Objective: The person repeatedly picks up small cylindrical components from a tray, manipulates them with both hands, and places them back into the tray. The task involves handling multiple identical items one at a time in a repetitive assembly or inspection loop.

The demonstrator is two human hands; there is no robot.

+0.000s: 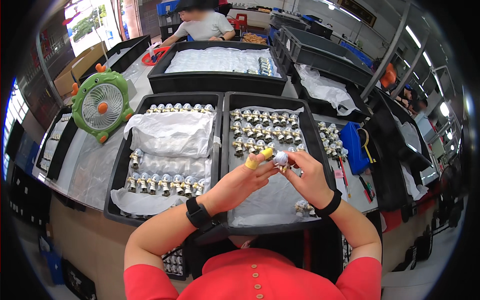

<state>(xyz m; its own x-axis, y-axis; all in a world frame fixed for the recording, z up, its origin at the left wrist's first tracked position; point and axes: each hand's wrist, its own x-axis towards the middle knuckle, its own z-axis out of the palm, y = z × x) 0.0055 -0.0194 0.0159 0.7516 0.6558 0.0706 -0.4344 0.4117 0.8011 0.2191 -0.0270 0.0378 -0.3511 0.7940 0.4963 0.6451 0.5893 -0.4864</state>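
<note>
Over the right-hand black tray (309, 125), a small figurine (281, 159) with a pale blue-white head is held between my two hands. My right hand (312, 180) pinches it from the right with thumb and fingers. From the left, the fingers of my left hand (235, 185) close against it; yellow wraps (253, 162) cover two of that hand's fingers. Rows of similar figurines (265, 132) lie in the tray beyond my hands, and a few more (304, 208) lie by its near right corner. My hands hide part of the row closest to them.
Left of it, another black tray (113, 187) holds figurines on white sheets. A green fan (102, 102) stands further left. At the right are a blue bin (354, 147), pens (345, 176) and loose figurines. A person (207, 29) works behind the far tray (160, 80).
</note>
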